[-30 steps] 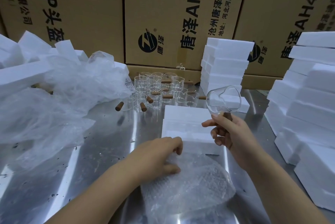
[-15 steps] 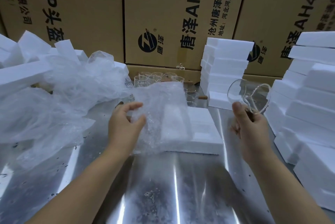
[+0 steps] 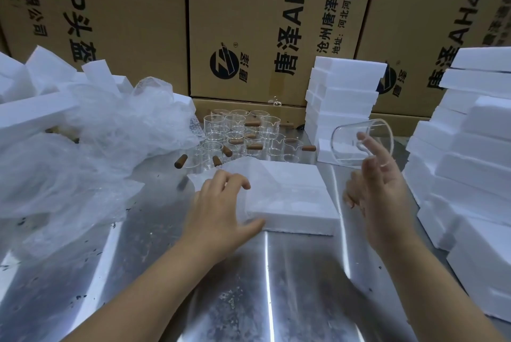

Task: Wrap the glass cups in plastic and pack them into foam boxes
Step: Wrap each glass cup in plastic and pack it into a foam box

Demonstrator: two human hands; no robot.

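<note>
Glass cup point(image 3: 345, 145), clear and empty, hangs tilted on its side above the table, just in front of the middle foam stack point(image 3: 343, 98). My right hand point(image 3: 380, 186) holds it from below, with one finger showing through the glass. My left hand point(image 3: 218, 203) lies palm down with spread fingers on a plastic sheet point(image 3: 257, 173) draped over the flat foam box point(image 3: 298, 198). I cannot tell what is inside that box. Behind it the other cups point(image 3: 240, 134) stand upright and empty, their brown handles sticking out. A plastic heap point(image 3: 83, 142) crowds the left edge and a foam stack point(image 3: 470, 153) the right. Bare metal table point(image 3: 249, 292) lies open between my forearms. Cartons point(image 3: 262, 9) wall the back.
</note>
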